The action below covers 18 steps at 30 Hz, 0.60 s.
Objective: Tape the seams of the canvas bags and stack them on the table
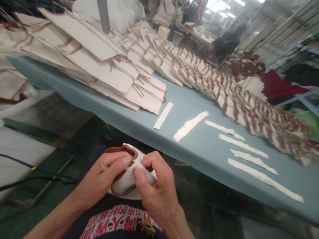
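Observation:
Above my lap I hold a bunched cream fabric piece with brown trim point(124, 186) in both hands. My left hand point(109, 169) is closed, pinching the cloth by its brown band near the top. My right hand point(156, 179) is closed too, with thumb and bent fingers gripping the white cloth on the other side. Part of the piece is hidden behind my fingers, so its full shape cannot be made out.
Ahead runs a blue-green table point(119, 124). On it lie stacked cream fabric pieces with brown ties point(99, 66), long overlapping rows of brown-trimmed pieces point(211, 79) and several pale strips point(190, 126). Black cables point(37, 179) cross at left. A person point(226, 43) is in the background.

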Tool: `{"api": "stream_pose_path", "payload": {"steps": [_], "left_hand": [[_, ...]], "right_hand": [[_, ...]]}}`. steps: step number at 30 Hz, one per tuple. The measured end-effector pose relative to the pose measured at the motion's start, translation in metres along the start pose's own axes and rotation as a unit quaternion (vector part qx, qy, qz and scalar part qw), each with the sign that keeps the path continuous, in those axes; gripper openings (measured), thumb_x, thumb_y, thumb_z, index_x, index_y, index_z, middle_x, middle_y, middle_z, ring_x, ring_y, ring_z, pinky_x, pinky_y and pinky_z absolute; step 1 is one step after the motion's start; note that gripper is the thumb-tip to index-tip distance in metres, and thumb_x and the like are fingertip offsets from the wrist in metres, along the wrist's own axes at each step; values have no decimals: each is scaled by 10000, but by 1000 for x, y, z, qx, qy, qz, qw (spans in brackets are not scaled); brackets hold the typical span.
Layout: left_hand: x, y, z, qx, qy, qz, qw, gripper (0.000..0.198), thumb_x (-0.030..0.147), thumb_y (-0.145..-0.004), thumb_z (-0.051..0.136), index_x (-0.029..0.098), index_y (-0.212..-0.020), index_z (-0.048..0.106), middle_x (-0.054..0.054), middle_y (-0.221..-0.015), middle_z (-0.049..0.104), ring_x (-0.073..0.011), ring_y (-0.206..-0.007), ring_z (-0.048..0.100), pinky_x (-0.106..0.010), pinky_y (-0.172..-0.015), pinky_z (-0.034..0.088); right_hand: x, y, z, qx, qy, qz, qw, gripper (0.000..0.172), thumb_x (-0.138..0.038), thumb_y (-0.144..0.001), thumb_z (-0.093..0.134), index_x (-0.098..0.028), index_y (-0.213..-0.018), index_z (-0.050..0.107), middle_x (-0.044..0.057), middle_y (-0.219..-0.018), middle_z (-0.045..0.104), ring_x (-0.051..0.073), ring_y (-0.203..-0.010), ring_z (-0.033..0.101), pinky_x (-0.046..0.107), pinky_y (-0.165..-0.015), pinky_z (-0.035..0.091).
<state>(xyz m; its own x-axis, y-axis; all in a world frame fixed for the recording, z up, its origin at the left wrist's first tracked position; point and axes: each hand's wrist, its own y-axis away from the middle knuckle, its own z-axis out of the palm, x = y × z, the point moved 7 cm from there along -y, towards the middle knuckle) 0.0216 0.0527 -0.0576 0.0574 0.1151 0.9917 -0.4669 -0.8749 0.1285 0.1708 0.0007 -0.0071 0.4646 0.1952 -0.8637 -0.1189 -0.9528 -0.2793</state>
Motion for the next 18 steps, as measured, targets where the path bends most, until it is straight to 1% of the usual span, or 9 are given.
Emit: {"api": "stream_pose_path", "payload": {"steps": [5,8,12,14,18], "left_hand": [[7,-2,-1,6,-33,24,999,503,501,-1047,629,223,-632,571,10,-664,568,-168,-625,496,-238,-529,450],[8,-3,-1,2,-39,31,999,486,487,-1047,620,224,-640,581,18,-646,562,-166,-612,485,-241,-518,439],[8,-5,-3,7,-52,26,998,479,493,-1032,618,233,-636,546,25,-637,537,-164,-602,467,-243,-511,430],[10,-5,-3,8,-54,26,998,474,489,-1028,612,237,-634,540,28,-637,522,-159,-592,454,-243,-493,411],[16,-3,-3,16,-58,33,998,451,441,-1033,605,231,-635,576,43,-622,484,-141,-556,387,-246,-443,324]], "right_hand": [[3,-2,-1,-13,14,21,1000,209,-216,-992,656,-248,-807,563,-30,-817,640,158,-737,613,301,-704,446],[6,-2,0,-20,8,35,999,214,-226,-1002,659,-249,-809,569,-26,-827,648,162,-750,619,297,-715,455],[6,-3,2,-24,37,32,999,212,-222,-997,663,-249,-807,572,-29,-808,636,158,-718,602,294,-693,437],[7,-4,2,-24,50,34,998,214,-225,-996,660,-252,-805,568,-30,-792,627,160,-702,597,297,-682,429],[10,-3,5,-26,59,51,997,230,-254,-993,663,-262,-790,555,-32,-759,618,168,-678,594,307,-665,422]]}}
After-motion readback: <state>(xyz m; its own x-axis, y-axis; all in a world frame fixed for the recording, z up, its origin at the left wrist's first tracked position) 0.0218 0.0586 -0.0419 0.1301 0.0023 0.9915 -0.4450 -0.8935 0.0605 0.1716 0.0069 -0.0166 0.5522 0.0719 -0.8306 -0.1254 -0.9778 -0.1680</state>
